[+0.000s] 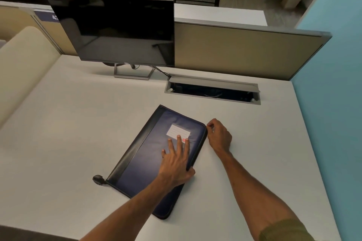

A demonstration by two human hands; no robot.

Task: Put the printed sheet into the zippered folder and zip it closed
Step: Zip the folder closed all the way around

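Now one folder [156, 154], two hands on it

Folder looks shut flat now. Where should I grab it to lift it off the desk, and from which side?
Take the zippered folder by its right long edge, coming in from the right. That rounded edge is bare where the right hand sits beside its far corner, while the left hand lies flat on the cover. The stiff black spine strip on the left would also serve, though it looks harder to pinch.
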